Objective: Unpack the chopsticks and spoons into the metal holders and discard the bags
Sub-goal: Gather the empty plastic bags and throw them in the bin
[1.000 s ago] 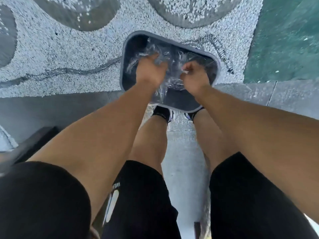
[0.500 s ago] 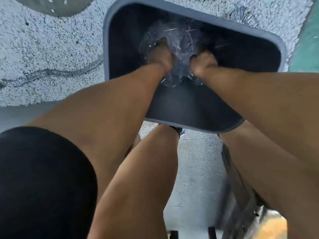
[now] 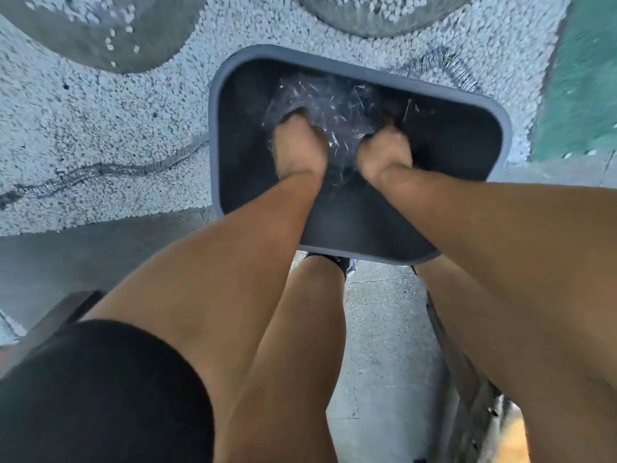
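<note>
On pebbled ground (image 3: pixel 110 135) beside green flooring (image 3: pixel 581 95), grey bin (image 3: pixel 360 63) stands

Pebbled ground (image 3: pixel 100 135) under everything, a grey-rimmed dark bin (image 3: pixel 500 128) standing on it — smooth concrete paving (image 3: pixel 384 329) nearer, green surface (image 3: pixel 584 78) at right.

Crumpled clear bags (image 3: pixel 337 108) inside bin (image 3: pixel 394 225)

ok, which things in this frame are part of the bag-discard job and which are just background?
Job:
- clear plastic bags, crumpled
- grey bin they are pushed into
- left hand, on the bags
- right hand, on the bags

Background:
- pebbled ground
- round concrete slabs
- green surface
</note>
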{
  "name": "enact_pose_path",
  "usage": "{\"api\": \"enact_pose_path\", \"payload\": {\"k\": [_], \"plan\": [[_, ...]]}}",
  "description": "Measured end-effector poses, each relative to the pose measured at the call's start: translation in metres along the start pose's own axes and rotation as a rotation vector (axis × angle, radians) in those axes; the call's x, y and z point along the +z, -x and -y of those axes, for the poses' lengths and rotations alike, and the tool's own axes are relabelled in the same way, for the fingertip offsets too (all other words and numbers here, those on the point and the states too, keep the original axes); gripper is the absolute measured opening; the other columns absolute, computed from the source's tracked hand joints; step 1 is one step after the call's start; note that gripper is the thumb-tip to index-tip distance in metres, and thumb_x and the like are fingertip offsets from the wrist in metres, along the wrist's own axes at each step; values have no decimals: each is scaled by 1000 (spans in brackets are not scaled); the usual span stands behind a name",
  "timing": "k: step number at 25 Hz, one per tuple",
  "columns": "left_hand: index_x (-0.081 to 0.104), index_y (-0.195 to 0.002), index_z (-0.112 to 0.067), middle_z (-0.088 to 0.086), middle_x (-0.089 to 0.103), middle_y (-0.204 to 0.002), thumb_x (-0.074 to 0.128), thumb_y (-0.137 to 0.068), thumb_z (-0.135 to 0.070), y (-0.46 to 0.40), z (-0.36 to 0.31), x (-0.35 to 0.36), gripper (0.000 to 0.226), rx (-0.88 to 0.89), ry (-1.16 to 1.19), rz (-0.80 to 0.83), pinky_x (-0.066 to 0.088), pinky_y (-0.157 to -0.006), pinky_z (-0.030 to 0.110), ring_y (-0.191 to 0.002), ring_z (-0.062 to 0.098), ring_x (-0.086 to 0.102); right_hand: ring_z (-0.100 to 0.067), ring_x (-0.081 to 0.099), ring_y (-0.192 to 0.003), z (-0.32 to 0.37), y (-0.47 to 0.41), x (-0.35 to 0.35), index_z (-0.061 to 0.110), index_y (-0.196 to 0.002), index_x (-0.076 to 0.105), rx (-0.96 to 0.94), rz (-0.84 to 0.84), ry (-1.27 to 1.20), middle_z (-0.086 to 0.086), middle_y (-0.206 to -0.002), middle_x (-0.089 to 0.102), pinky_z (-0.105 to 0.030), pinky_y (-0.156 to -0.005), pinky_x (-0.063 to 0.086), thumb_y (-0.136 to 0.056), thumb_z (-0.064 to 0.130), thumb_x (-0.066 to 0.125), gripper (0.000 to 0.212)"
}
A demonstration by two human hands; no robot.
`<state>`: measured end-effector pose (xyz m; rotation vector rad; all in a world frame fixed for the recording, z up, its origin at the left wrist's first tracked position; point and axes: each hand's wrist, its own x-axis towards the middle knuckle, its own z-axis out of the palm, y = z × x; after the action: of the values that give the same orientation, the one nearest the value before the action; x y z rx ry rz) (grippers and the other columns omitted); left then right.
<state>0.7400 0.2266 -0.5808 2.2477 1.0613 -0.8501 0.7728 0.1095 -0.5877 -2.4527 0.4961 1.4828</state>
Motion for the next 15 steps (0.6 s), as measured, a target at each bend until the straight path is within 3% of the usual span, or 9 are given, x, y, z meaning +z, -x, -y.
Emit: {"api": "enact_pose_path", "payload": {"k": [4, 7, 9, 11, 13, 15], "plan": [[67, -118, -5, 19, 65, -122, 55, -93, -19, 34, -8, -26, 32, 131, -68, -105, 53, -90, 46, -110, 38, 63, -40, 57, -124, -5, 54, -23, 2, -141, 51, -142, -63, 41, -22, -137, 57, -40, -100, 49, -97, 9, 46, 44], [50, -139, -6, 20, 46, -142, 62, -85, -37, 51, -8, -32, 63, 114, -184, -164, 45, -100, 50, -128, 38, 47, -39, 53, -122, -11, 84, -31, 6, -136, 55, -273, -293, 141, -19, -138, 51, -48, -98, 49, -94, 20, 57, 44], [29, -155, -14, 19, 27, -157, 67, -80, -54, 53, -3, -30, 94, 31, -188, -6, 37, -109, 53, -142, 39, 31, -41, 42, -133, -16, 85, -30, 5, -148, 40, -158, -267, 193, -23, -150, 37, -49, -108, 41, -93, 30, 63, 64], [2, -162, -25, 17, 3, -166, 70, -74, -66, 46, 7, -22, 118, -2, -277, 249, 29, -117, 55, -152, 39, 12, -41, 38, -139, -18, 69, -24, 5, -157, 25, -77, -127, 130, -23, -156, 26, -47, -113, 37, -95, 31, 63, 77], [-5, -163, -27, 20, -3, -167, 75, -78, -58, 28, 18, -8, 121, 27, -396, 397, 27, -119, 53, -155, 39, 7, -40, 42, -139, -16, 43, -11, 5, -160, 19, -123, -15, 104, -21, -157, 25, -41, -115, 37, -99, 24, 58, 75], [1, -164, -24, 20, 5, -166, 78, -84, -31, 7, 24, 12, 111, 94, -482, 371, 33, -116, 51, -153, 37, 13, -37, 42, -140, -8, 14, 4, 0, -157, 27, -174, 67, 154, -21, -157, 31, -36, -114, 36, -102, 17, 49, 61]]}}
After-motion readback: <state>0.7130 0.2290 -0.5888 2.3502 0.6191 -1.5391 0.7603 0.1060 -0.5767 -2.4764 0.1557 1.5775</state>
